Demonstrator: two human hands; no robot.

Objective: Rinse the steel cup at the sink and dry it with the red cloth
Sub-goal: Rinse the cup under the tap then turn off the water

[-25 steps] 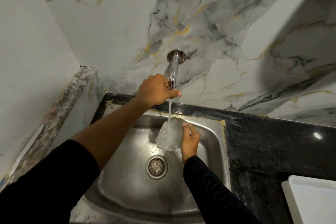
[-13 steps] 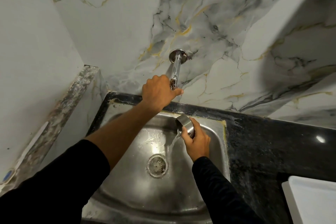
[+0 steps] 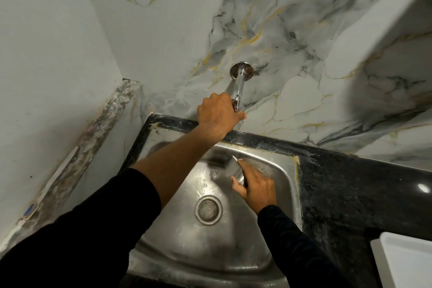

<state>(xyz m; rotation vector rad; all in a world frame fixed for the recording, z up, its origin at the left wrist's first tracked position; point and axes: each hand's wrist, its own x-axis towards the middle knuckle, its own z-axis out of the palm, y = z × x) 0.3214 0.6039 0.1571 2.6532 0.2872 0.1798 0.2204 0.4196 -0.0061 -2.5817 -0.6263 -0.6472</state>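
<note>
My right hand grips the steel cup inside the steel sink, tipped over with its mouth pointing down and left. The cup is motion-blurred. My left hand is closed around the handle of the chrome wall tap above the basin. No water stream shows under the tap. Droplets lie on the basin near the drain. The red cloth is not in view.
A black stone counter runs right of the sink. A white tray corner sits at the lower right. Marble-pattern wall stands behind, and a plain wall with a stained ledge closes the left side.
The water stream that was filling the cup has stopped. My right hand has tipped the cup over and moved it right and back in the basin. My left hand stays on the tap.
</note>
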